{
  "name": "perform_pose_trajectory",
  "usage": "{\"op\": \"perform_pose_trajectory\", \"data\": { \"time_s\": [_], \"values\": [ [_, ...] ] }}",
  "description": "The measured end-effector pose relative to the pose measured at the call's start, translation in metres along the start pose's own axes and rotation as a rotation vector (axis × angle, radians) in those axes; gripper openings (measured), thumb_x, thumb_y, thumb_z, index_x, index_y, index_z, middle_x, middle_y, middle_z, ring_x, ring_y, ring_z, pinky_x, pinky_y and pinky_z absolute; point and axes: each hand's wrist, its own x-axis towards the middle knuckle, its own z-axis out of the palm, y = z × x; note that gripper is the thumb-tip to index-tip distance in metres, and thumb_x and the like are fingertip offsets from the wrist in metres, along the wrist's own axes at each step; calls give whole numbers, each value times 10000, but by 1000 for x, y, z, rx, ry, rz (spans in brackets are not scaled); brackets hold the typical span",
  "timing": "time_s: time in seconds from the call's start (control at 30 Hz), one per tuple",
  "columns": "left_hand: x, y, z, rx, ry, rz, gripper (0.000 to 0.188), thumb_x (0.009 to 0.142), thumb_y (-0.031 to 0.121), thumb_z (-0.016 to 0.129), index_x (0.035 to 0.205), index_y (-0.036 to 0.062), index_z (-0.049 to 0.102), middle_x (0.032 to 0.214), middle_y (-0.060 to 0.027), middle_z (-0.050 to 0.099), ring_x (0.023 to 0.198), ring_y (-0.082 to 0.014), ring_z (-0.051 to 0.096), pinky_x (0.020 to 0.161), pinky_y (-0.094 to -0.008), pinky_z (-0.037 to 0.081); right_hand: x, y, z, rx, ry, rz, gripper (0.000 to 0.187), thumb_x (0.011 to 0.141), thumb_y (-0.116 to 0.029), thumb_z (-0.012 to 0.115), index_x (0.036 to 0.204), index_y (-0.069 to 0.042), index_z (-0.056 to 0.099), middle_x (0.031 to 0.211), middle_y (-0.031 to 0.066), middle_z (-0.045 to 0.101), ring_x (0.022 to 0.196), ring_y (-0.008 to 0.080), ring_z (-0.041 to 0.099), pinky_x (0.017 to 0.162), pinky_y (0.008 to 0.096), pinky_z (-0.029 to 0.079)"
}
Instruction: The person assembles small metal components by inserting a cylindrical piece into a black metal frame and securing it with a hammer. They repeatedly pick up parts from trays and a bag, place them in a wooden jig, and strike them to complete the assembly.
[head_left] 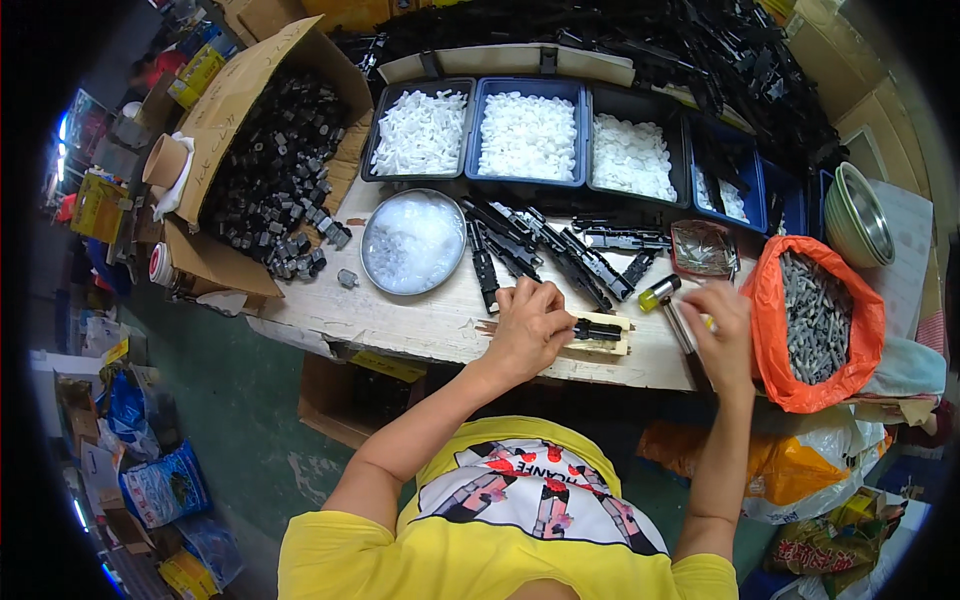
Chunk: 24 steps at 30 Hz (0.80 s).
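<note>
My left hand (530, 325) is closed at the left end of a long black plastic part (597, 330), which lies in a cream-coloured block-like holder (622, 347) near the table's front edge. The fingers hide that end of the part. To its right, my right hand (724, 325) hovers with curled fingers, somewhat blurred; whether it holds anything is unclear. Just left of it is a hammer (676, 322) with a yellow and silver head. A small yellow thing (710, 323) shows by the right fingers. Several more black parts (560, 250) lie behind the holder.
Bins of white plastic pieces (527, 137) line the back. A round metal dish (414, 241) and a carton of black square pieces (270, 175) are at left. A small tray of thin metal pieces (703, 247) and an orange bag of grey pieces (765, 320) sit at right.
</note>
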Motion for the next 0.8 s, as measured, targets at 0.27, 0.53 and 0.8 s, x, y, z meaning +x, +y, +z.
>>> {"op": "perform_pose_trajectory", "data": {
  "time_s": [0.27,0.53,0.8],
  "values": [
    [5,4,0,-22,-16,-73,51,613,127,689,631,120,642,814,-5,485,871,-225,416,723,-397,273,-43,89,-98,-421,113,665,153,768,-90,591,889,3,603,860,132,580,810,275,554,737,364,427],
    [-3,0,-7,49,5,73,165,632,195,719,772,125,666,842,-33,498,865,-219,434,738,-384,270,-60,152,-86,-402,4,557,220,711,-32,597,926,13,585,910,167,567,853,327,548,755,366,436],
    [113,-117,-88,486,431,-294,145,709,215,640,738,76,666,850,-118,600,822,-293,525,707,-430,382,-67,148,-86,-439,91,547,165,699,-32,615,854,17,583,828,161,553,761,323,546,684,368,434]
  ]
}}
